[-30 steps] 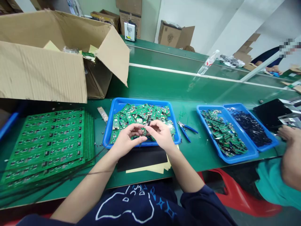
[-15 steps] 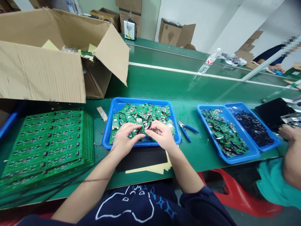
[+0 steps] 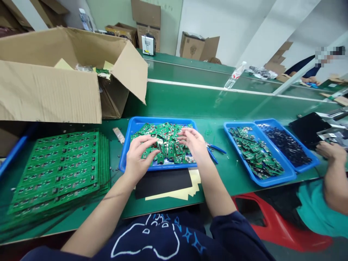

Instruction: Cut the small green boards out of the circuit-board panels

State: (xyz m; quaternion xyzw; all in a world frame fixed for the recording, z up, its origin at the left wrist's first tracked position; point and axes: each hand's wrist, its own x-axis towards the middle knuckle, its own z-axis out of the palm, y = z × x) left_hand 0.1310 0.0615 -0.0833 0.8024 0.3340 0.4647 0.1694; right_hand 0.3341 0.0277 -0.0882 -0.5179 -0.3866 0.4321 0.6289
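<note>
The left hand (image 3: 138, 156) and the right hand (image 3: 194, 143) both lie over a heap of small green circuit boards (image 3: 168, 146), which fills a shallow blue plastic tray (image 3: 159, 120) on the green desk (image 3: 116, 192). Each grip is open, fingers spread on the pile and closed on nothing. Blue-handled side cutters (image 3: 213, 154) lie just beside the right hand, outside the tray.

Tray of boards (image 3: 163, 119) sits mid-bench (image 3: 217, 190); stacked panels (image 3: 57, 170) left, box (image 3: 49, 94) behind them, pliers (image 3: 213, 154) right, two more trays (image 3: 272, 182) beyond.
</note>
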